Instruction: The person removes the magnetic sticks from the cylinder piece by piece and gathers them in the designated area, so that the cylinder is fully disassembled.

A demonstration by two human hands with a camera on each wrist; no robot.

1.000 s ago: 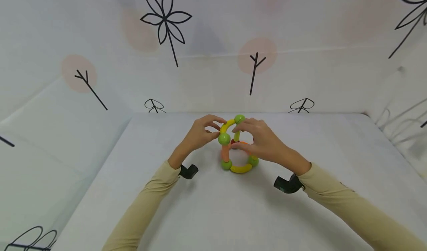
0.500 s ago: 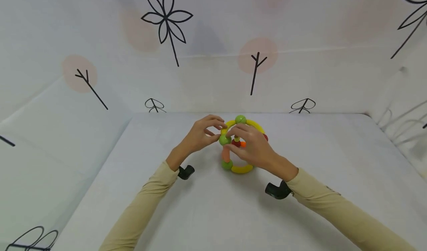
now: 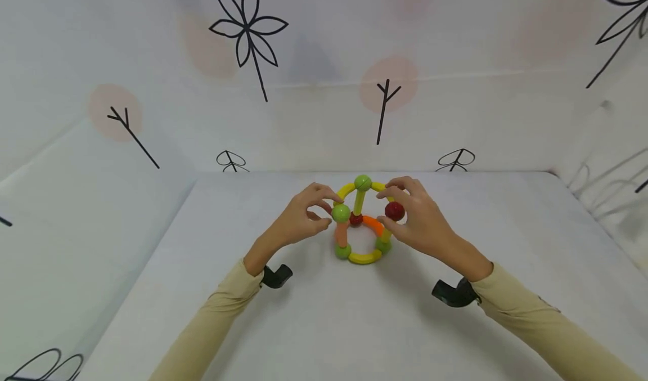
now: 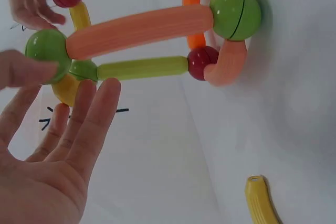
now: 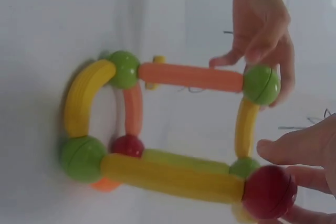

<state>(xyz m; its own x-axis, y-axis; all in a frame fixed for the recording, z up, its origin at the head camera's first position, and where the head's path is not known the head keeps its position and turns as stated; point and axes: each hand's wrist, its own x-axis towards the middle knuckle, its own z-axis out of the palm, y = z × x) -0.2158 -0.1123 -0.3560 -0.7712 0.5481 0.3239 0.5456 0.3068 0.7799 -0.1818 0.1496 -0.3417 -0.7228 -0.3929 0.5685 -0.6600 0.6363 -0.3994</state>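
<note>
A frame of coloured balls and rods stands upright on the table, magnetic-looking, with green balls and red balls at its corners. My left hand [image 3: 304,215] is at the upper left corner. Its thumb and fingers lie around a green ball [image 4: 48,56], which tops a salmon rod [image 4: 139,31]. At the upper right corner, my right hand [image 3: 417,215] holds its thumb and curled fingers about a red ball [image 5: 270,192], on top of a yellow rod [image 5: 173,178]. Another green ball [image 3: 363,182] tops the far, yellow-green rod [image 3: 359,202]. Curved yellow pieces [image 5: 84,98] link corners.
One loose curved yellow piece [image 4: 261,200] lies on the white table [image 3: 324,319]. A white cloth wall with drawn plants [image 3: 314,128] rises behind the table. Dark camera mounts [image 3: 455,292] sit under both wrists.
My right hand went left to the green ball near my left hand, then swung right to the red ball. The left hand stays at its corner, shifting slightly; the frame stays put.
</note>
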